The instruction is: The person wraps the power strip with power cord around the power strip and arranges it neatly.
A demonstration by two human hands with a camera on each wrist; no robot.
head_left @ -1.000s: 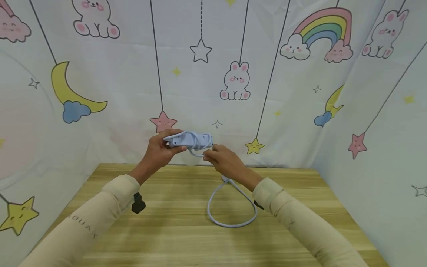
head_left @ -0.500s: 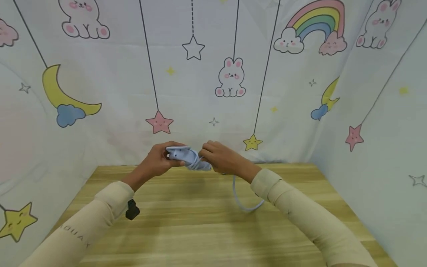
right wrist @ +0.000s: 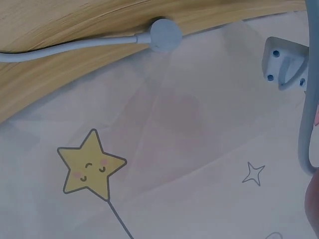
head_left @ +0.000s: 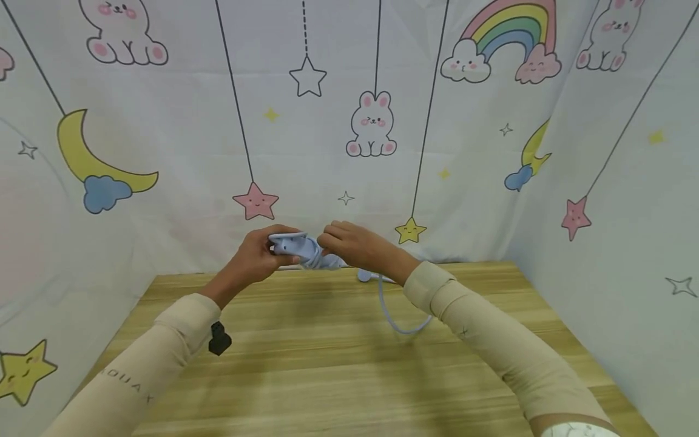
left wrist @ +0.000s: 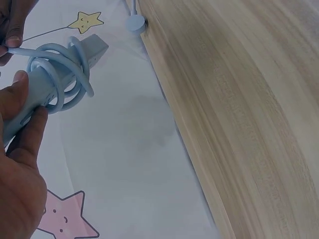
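My left hand (head_left: 261, 252) grips one end of a pale blue power strip (head_left: 290, 244) in the air above the table's far edge, thumb and fingers on opposite sides. In the left wrist view, several turns of the strip's cord (left wrist: 61, 56) loop loosely around its far half. My right hand (head_left: 357, 246), beside the strip's right end, pinches a length of that cord; its fingertips show at the top left of the left wrist view. The round plug (right wrist: 166, 35) lies at the far edge of the table, trailing cord.
Below the hands lies a wood-grain table (head_left: 306, 364). A slack stretch of cord (head_left: 401, 331) curves over it beneath the right forearm. A printed cloth wall (head_left: 327, 182) stands close behind the table, with further cloth at both sides.
My right hand has gone from low beside the strip up and over its right part, drawing the cord along. The strip has turned slightly, and the cord loop on the table has shrunk.
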